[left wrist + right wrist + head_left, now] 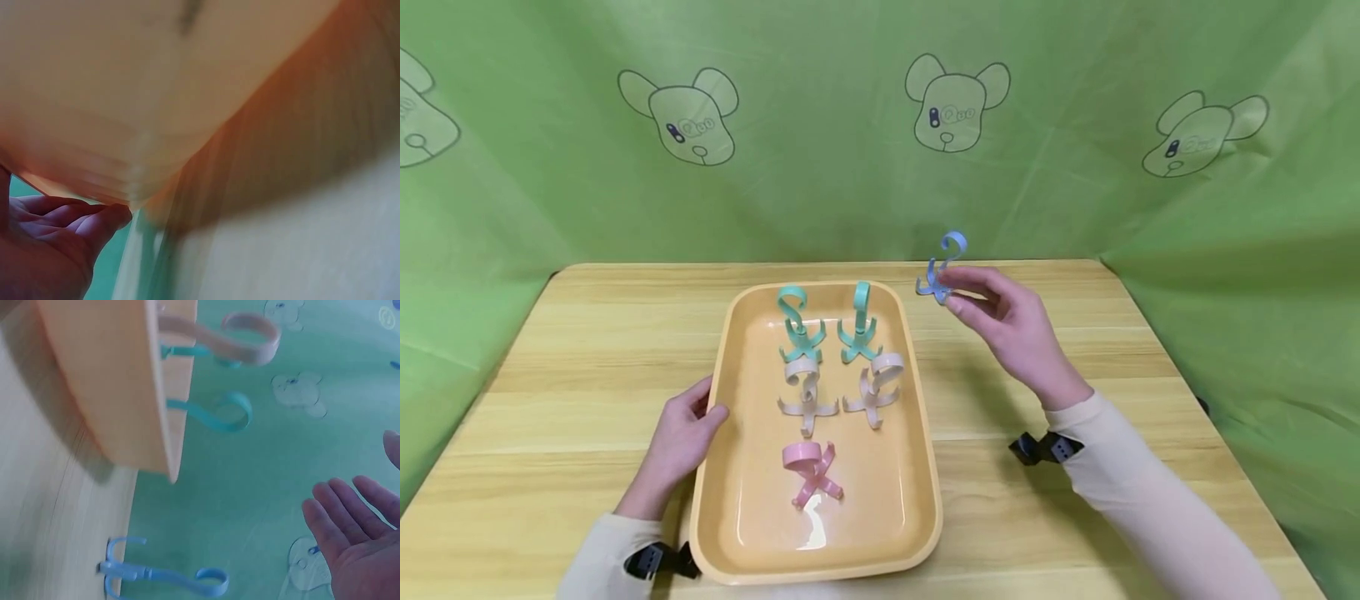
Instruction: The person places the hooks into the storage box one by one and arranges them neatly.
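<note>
My left hand (679,435) grips the left rim of a yellow-orange tray (817,573), thumb over the edge and fingers beneath; the left wrist view shows those fingers against the tray's underside. A blue claw-shaped hanging hook (953,243) stands upright on the table beyond the tray's right corner. In the head view my right hand (1024,337) overlaps it, but the right wrist view shows the hand's fingers extended and apart from the blue hook (187,582). Inside the tray stand two green hooks (802,342), two pale grey-pink hooks (808,407) and one pink hook (815,477).
The wooden table (587,367) ends at a back edge, where a green curtain (820,183) printed with cartoon animal heads hangs. It also closes off both sides. Bare wood shows to the left and right of the tray. Black straps (1047,448) sit on both wrists.
</note>
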`<state>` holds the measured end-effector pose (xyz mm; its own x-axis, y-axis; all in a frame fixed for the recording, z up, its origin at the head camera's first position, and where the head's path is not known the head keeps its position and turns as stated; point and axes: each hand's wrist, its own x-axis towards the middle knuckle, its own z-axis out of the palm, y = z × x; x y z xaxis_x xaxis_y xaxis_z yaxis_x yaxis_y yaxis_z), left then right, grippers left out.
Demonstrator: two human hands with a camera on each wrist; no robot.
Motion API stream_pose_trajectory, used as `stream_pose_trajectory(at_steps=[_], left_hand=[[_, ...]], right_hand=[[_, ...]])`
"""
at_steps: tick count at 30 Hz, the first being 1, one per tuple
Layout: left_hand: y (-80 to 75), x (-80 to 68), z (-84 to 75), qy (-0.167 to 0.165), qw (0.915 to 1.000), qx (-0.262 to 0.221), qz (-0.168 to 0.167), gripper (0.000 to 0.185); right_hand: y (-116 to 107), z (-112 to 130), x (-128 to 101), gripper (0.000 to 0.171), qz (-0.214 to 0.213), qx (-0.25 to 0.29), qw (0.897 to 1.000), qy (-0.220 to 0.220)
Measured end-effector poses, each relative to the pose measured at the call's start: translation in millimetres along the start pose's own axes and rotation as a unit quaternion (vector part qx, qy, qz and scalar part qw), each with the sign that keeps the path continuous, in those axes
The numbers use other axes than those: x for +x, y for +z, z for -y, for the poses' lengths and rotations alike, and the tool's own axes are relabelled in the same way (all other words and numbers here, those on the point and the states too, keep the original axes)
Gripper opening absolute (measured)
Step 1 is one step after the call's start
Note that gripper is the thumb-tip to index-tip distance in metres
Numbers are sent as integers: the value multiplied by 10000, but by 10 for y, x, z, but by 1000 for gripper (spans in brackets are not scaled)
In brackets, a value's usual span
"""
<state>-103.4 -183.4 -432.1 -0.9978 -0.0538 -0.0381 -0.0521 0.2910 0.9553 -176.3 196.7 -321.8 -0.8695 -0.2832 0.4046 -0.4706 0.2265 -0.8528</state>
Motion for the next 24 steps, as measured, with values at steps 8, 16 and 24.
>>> stream_pose_trajectory(at_steps=[8, 16, 24], left_hand=[[-16, 11, -3, 91, 9999, -30, 98, 47], [-4, 20, 12, 38, 9999, 6, 109, 47], [-26, 20, -20, -63, 9998, 29, 190, 46]], right_hand=[[-66, -176, 114, 38, -728, -104, 9971, 176], [-146, -275, 233, 50, -1070, -274, 9926, 510], [-134, -370, 366, 60, -1123, -324, 9877, 1043]])
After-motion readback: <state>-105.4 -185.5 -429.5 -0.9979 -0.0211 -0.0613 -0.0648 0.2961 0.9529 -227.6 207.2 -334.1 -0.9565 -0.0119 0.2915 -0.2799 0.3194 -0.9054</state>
